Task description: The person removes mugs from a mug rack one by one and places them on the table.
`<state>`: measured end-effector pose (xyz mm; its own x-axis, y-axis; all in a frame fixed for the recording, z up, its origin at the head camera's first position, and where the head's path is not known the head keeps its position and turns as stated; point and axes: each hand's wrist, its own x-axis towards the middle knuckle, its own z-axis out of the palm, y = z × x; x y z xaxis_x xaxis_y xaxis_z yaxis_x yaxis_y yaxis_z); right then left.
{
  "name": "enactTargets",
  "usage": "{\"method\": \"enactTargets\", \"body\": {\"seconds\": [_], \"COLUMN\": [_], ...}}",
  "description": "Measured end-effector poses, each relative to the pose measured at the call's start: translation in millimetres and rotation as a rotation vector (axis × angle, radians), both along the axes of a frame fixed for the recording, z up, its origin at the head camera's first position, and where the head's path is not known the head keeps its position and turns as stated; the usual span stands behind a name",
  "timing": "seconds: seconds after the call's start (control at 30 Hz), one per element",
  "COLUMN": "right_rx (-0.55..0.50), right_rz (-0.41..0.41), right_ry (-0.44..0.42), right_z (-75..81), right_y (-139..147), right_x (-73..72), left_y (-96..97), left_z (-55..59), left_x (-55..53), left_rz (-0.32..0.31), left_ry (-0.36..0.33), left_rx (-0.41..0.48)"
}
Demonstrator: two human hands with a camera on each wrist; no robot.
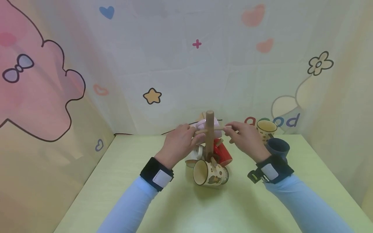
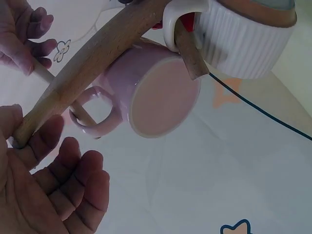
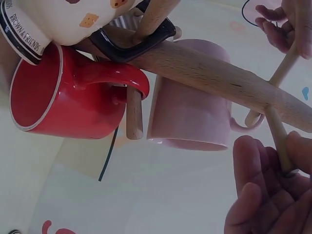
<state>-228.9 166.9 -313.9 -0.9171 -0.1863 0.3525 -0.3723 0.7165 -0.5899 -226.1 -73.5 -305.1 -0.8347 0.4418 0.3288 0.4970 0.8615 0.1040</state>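
Note:
A wooden mug tree [image 1: 209,136] stands upright on the table with mugs on its pegs. My left hand [image 1: 180,140] pinches the left upper peg [image 2: 36,114] near its tip, thumb against index finger. On the opposite side my right hand [image 1: 246,139] grips the end of the right upper peg [image 3: 277,136]. Behind the post, a pink mug [image 3: 192,105] hangs by its handle. Lower down are a red mug [image 1: 223,154] at right, a white ribbed mug [image 2: 243,41] at left and a cream patterned mug [image 1: 215,176] in front, tilted sideways.
At the right back of the table [image 1: 116,191] stand another cream patterned mug [image 1: 265,129] and a dark blue mug [image 1: 278,146], the latter close by my right wrist. A printed cloth backdrop [image 1: 175,74] rises behind the table.

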Motion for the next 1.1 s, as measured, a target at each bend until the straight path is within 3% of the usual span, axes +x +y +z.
{"method": "enactTargets", "body": {"seconds": [0.2, 0.37, 0.6, 0.87, 1.0, 1.1], "right_rx": [-0.021, -0.037, -0.056, -0.078, -0.065, -0.041], "right_rz": [0.013, 0.027, 0.040, 0.035, -0.006, -0.077], "right_ry": [-0.052, -0.094, -0.175, -0.250, -0.209, -0.101], "right_z": [0.4, -1.2, -0.1, 1.7, 4.2, 5.5], "right_y": [-0.2, 2.5, 4.6, 5.8, 2.6, -1.7], "right_x": [-4.8, -14.2, -26.5, -31.9, -27.7, -19.2], "left_y": [4.7, 11.2, 23.6, 33.5, 28.0, 16.1], "left_z": [-4.1, -6.4, -4.3, -3.7, -3.8, -4.7], "left_x": [0.0, 0.2, 3.5, 8.1, 5.6, -0.8], "left_rz": [-0.017, -0.024, -0.016, 0.008, 0.018, 0.037], "left_ry": [0.016, 0.046, 0.012, 0.032, 0.015, -0.025], "left_rx": [0.029, 0.000, -0.018, -0.061, -0.056, 0.019]}}
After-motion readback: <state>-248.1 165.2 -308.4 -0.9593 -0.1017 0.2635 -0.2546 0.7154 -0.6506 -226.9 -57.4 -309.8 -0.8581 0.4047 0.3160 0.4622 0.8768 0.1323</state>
